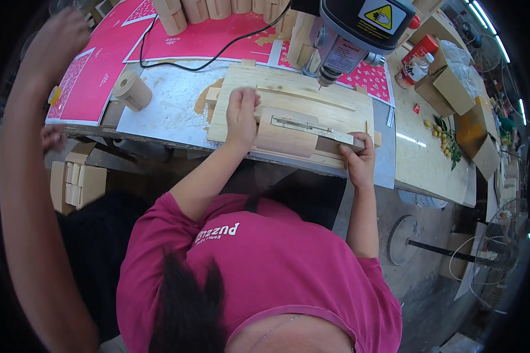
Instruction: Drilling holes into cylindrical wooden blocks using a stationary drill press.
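Observation:
A pale rounded wooden block [285,138] lies lengthwise on a wooden jig board [235,88] on the table in front of me. Along its top runs a slotted metal plate [300,125]. My right hand [360,159] pinches the plate's right end between thumb and fingers. At the block's left end is my left hand [242,115], its fingers curled in; what they grip, if anything, is hidden. Above and behind the block hangs the chuck of a drill press [330,72], its tip apart from the wood.
Another person's arm [26,153] reaches up at the left. A wooden cylinder [132,91] stands left of the board; several more line the back. A black cable [200,69] crosses the pink sheets. Bottles [415,70], open cartons [447,88] and fruit [444,138] are at right.

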The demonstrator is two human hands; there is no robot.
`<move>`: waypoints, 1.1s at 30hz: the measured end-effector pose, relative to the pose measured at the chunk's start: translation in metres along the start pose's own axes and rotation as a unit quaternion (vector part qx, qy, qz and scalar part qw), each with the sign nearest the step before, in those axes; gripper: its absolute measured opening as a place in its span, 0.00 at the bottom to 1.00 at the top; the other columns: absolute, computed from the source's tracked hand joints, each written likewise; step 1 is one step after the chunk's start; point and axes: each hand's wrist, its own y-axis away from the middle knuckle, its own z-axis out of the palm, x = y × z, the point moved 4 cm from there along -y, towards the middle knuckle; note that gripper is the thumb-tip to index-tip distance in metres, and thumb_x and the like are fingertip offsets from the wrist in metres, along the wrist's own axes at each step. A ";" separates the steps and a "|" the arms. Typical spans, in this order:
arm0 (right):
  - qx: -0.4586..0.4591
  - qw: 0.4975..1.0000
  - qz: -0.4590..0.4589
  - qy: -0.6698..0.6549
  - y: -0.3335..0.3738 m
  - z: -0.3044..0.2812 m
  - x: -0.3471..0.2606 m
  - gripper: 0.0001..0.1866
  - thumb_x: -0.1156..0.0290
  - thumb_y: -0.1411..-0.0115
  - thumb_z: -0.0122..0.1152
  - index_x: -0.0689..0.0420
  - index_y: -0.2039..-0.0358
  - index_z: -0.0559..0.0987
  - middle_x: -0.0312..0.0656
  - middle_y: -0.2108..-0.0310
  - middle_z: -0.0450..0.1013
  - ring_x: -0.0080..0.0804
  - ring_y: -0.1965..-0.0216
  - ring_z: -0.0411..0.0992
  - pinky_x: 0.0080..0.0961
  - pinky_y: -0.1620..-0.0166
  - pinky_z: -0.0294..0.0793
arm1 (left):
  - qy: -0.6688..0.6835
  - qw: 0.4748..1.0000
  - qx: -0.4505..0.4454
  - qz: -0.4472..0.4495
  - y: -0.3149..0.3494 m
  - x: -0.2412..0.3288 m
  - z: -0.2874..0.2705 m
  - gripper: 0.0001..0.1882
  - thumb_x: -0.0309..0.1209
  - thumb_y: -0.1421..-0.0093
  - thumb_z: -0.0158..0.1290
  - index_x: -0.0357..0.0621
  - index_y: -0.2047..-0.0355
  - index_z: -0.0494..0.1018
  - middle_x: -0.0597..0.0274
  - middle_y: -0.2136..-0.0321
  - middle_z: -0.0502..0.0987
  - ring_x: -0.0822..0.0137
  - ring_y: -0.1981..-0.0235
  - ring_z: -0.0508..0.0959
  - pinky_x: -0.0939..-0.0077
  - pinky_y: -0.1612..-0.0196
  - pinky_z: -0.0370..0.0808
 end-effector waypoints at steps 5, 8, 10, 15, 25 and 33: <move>0.050 0.998 -0.019 0.018 -0.006 -0.019 -0.001 0.15 0.79 0.54 0.63 0.55 0.65 0.69 0.32 0.69 0.69 0.20 0.66 0.66 0.16 0.62 0.66 | -0.294 0.928 -0.182 0.136 0.053 0.015 -0.005 0.28 0.41 0.55 0.56 0.39 0.55 0.66 0.57 0.66 0.69 0.60 0.65 0.69 0.69 0.59 0.64; 0.057 0.998 -0.026 0.025 -0.020 -0.027 0.003 0.15 0.79 0.53 0.63 0.54 0.65 0.69 0.32 0.69 0.69 0.20 0.66 0.65 0.16 0.63 0.66 | -0.402 0.862 -0.189 0.243 0.051 0.013 0.011 0.35 0.44 0.60 0.59 0.41 0.52 0.65 0.58 0.63 0.68 0.58 0.62 0.67 0.65 0.56 0.60; 0.060 0.998 -0.031 0.022 -0.035 -0.028 0.006 0.15 0.78 0.53 0.63 0.54 0.65 0.68 0.34 0.69 0.69 0.20 0.66 0.65 0.16 0.65 0.66 | -0.427 0.848 -0.180 0.258 0.035 0.006 0.016 0.38 0.45 0.62 0.60 0.43 0.50 0.64 0.59 0.62 0.68 0.58 0.60 0.67 0.64 0.55 0.59; 0.041 0.998 -0.019 0.041 -0.071 -0.025 0.010 0.17 0.79 0.53 0.62 0.53 0.64 0.66 0.35 0.70 0.69 0.20 0.68 0.66 0.15 0.69 0.66 | -0.484 0.832 -0.196 0.187 0.003 -0.007 0.025 0.38 0.44 0.65 0.62 0.45 0.52 0.66 0.62 0.64 0.69 0.61 0.60 0.67 0.65 0.56 0.56; -0.016 0.996 -0.008 0.086 -0.073 -0.010 0.001 0.15 0.74 0.48 0.58 0.54 0.61 0.64 0.34 0.61 0.64 0.22 0.59 0.62 0.19 0.56 0.63 | -0.486 0.829 -0.220 0.166 -0.010 -0.013 0.014 0.33 0.38 0.66 0.63 0.50 0.55 0.69 0.69 0.72 0.70 0.65 0.62 0.67 0.68 0.57 0.54; 0.094 0.951 -0.267 0.124 -0.129 0.004 -0.165 0.18 0.65 0.42 0.49 0.58 0.52 0.64 0.42 0.57 0.65 0.26 0.59 0.65 0.20 0.59 0.66 | -0.462 0.838 -0.243 0.159 -0.014 -0.019 0.010 0.30 0.38 0.65 0.63 0.50 0.57 0.70 0.69 0.74 0.70 0.65 0.65 0.67 0.68 0.59 0.55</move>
